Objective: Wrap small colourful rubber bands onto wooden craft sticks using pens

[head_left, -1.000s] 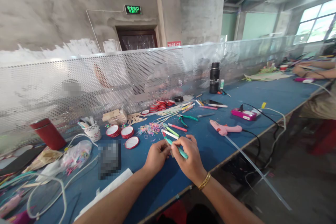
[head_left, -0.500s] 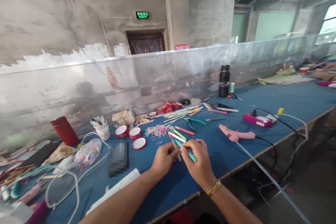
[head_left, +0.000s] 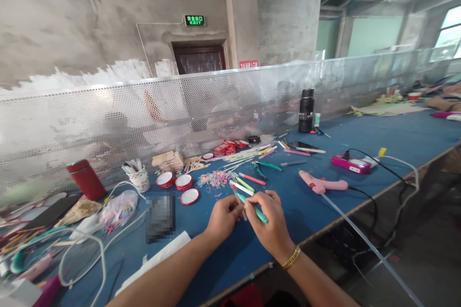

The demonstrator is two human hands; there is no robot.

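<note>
My left hand [head_left: 223, 218] pinches a thin wooden craft stick [head_left: 245, 216], its upper end reddish, above the near part of the blue table. Close beside it, my right hand [head_left: 270, 220] is closed around a teal marker pen [head_left: 261, 215] that points up and left toward the stick. Fingers hide whether the pen tip touches the wood. Just beyond the hands lie a white marker [head_left: 242, 188], a green marker [head_left: 245, 181] and a red marker [head_left: 252, 179]. A pile of small coloured rubber bands [head_left: 216, 179] is left of these.
A pink glue gun [head_left: 320, 183] with a long glue stick lies right, near a magenta power box [head_left: 351, 164]. Green-handled pliers [head_left: 264, 169] and red round dishes [head_left: 189, 196] lie beyond. A black bottle [head_left: 306, 110] and red bottle [head_left: 85, 180] stand by the perforated screen [head_left: 144, 115].
The view has shifted very slightly. Both hands keep their hold on the stick and the teal marker pen, with barely any movement.
</note>
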